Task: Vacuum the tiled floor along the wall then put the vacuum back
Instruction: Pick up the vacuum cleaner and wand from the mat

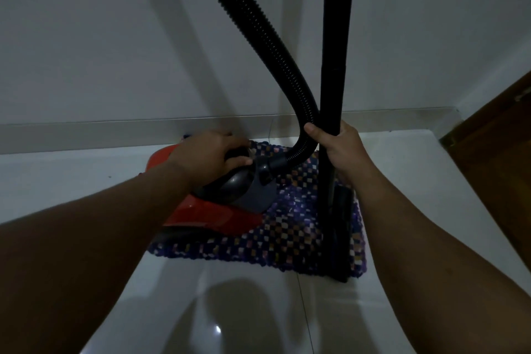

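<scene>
A red and dark grey canister vacuum (pixel 218 215) sits on a purple checkered mat (pixel 287 241) by the white wall. My left hand (pixel 209 158) grips the black handle on top of the canister. My right hand (pixel 342 146) is closed around the upright black wand (pixel 334 72). The wand's floor nozzle (pixel 342 227) rests on the right side of the mat. A ribbed black hose (pixel 258 29) runs from the canister's front up out of the frame, passing just left of my right thumb.
White glossy floor tiles (pixel 244 310) spread in front of the mat. A grey skirting strip (pixel 115 129) runs along the wall's base. A brown wooden door (pixel 500 152) stands at the right, near the corner.
</scene>
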